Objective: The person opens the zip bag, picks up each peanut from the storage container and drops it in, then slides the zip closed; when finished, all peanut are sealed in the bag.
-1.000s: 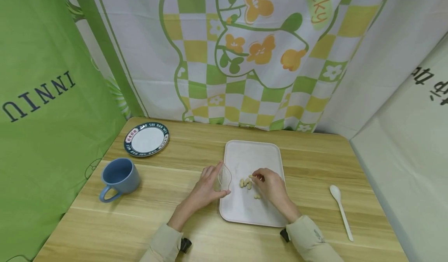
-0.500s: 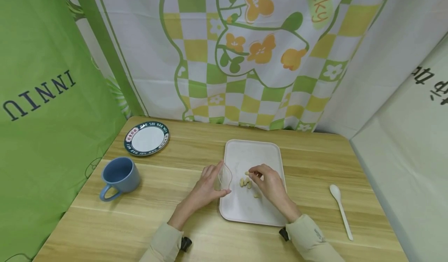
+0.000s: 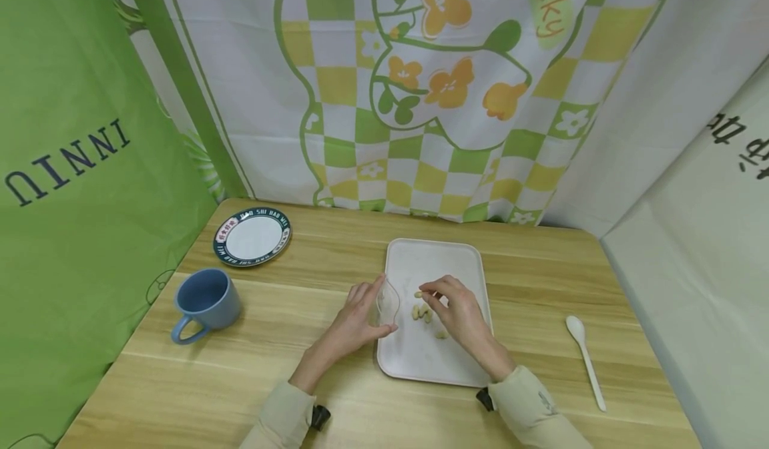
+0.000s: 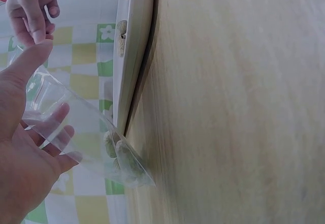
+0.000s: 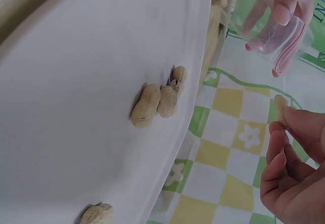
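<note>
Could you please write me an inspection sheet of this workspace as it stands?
Surface: wooden table, light grain.
Job's things: white tray with loose peanuts; clear zip bag, some peanuts inside it in the left wrist view.
Clutter: blue mug, rimmed plate, white spoon.
Grippers: left hand holds the bag open at the tray's edge; right hand pinches one peanut above the tray.
Cables: nothing seen.
Surroundings: green and checked floral cloth backdrops.
</note>
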Action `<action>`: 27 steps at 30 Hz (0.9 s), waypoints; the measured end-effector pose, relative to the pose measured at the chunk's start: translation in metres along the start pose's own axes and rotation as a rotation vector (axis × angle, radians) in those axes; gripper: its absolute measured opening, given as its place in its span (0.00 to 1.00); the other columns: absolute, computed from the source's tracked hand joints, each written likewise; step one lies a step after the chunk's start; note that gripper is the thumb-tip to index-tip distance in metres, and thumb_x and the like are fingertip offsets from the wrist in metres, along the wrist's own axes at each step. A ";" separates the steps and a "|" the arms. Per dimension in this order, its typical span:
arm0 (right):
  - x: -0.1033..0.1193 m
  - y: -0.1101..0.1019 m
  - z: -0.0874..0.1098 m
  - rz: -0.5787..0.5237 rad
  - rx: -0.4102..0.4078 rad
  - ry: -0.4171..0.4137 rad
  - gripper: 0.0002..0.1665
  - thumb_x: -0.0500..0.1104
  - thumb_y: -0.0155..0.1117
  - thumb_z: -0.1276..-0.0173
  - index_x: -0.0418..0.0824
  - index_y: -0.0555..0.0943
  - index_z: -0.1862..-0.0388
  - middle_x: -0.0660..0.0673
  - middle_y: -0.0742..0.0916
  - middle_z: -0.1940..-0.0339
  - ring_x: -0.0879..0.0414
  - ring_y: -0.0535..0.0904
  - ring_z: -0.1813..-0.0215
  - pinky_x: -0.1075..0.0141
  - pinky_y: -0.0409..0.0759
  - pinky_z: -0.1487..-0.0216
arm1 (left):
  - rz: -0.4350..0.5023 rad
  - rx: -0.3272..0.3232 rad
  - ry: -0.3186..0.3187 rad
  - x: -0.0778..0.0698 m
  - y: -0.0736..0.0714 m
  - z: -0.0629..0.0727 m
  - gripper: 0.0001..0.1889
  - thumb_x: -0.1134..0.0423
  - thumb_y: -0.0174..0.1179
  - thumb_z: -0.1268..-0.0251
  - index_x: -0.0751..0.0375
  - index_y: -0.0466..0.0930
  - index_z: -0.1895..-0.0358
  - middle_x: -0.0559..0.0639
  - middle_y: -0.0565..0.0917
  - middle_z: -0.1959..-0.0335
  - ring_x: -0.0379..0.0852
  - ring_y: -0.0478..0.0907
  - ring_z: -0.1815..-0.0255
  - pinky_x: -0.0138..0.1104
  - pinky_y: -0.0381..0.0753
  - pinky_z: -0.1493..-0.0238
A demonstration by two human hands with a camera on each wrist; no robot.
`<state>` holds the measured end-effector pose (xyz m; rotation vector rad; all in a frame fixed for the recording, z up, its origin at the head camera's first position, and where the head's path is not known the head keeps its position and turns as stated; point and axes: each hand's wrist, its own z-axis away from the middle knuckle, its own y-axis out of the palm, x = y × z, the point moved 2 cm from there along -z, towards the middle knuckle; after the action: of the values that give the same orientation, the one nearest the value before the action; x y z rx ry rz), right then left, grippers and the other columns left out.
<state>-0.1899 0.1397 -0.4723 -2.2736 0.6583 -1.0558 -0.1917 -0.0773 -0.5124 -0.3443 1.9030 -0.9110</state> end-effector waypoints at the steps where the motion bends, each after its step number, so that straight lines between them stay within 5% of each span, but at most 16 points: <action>1: 0.001 0.000 0.000 0.000 0.000 -0.004 0.11 0.29 0.72 0.45 0.38 0.86 0.63 0.49 0.84 0.68 0.58 0.80 0.67 0.65 0.76 0.70 | 0.001 0.000 0.001 0.000 0.000 0.000 0.49 0.55 0.72 0.47 0.64 0.52 0.25 0.63 0.71 0.45 0.54 0.64 0.42 0.48 0.73 0.43; 27: 0.028 0.010 -0.006 -0.055 0.064 -0.079 0.11 0.30 0.72 0.45 0.37 0.84 0.62 0.48 0.84 0.66 0.55 0.80 0.65 0.65 0.77 0.68 | -0.030 -0.018 0.027 0.001 0.003 0.000 0.49 0.55 0.72 0.48 0.66 0.53 0.26 0.63 0.72 0.44 0.55 0.64 0.40 0.48 0.72 0.43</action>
<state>-0.1811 0.1136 -0.4604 -2.2765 0.5252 -0.9932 -0.1919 -0.0759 -0.5153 -0.3737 1.9368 -0.9230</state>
